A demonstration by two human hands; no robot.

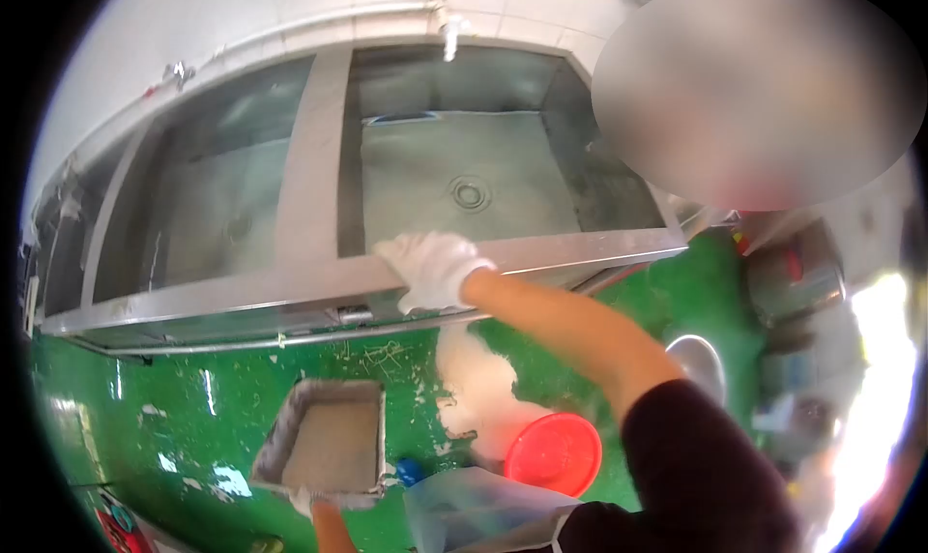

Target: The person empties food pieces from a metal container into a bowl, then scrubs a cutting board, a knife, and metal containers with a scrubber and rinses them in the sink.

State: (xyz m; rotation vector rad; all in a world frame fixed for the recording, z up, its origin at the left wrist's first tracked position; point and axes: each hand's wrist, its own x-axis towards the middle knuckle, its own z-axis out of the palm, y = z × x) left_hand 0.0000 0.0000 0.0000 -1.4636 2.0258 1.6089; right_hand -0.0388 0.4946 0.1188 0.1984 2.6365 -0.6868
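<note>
My right hand (pixel 432 270), in a white glove, is on the front edge of a stainless steel sink (pixel 590 247), its fingers bent over the rim. Lower down, my left hand (pixel 304 501), also gloved, grips the near edge of a rectangular metal tray (pixel 375 487). The tray's inside looks greyish and worn. I cannot tell whether it rests on the floor or hangs just above it. Shallow water seems to lie in the right basin, around a round drain (pixel 471 194).
A red basin (pixel 553 456) and a blue object (pixel 410 472) are on the wet green floor (pixel 193 398), which has a pale worn patch (pixel 474 379). A tap (pixel 449 41) juts over the sink. At right are a metal bowl (pixel 696 364) and a blurred area.
</note>
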